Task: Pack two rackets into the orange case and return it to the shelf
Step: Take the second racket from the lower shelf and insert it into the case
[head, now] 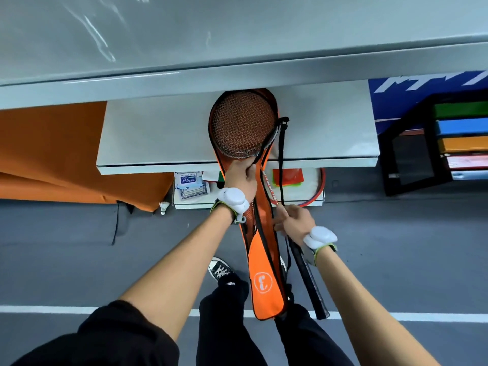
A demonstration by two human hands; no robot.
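Note:
The orange case lies with its wide end on the grey middle shelf and its narrow end hanging over my legs. A racket head with a dark frame sits inside the open wide end. My left hand grips the case's edge at the shelf's front. My right hand holds a racket's red shaft, and its black handle runs down outside the case on the right. Whether a second racket lies under the first I cannot tell.
A grey upper shelf overhangs the case's top. Below the middle shelf sit a wipes pack, orange and green pads and a red hoop. A shuttlecock stands on the floor. A black rack with coloured bins is at right.

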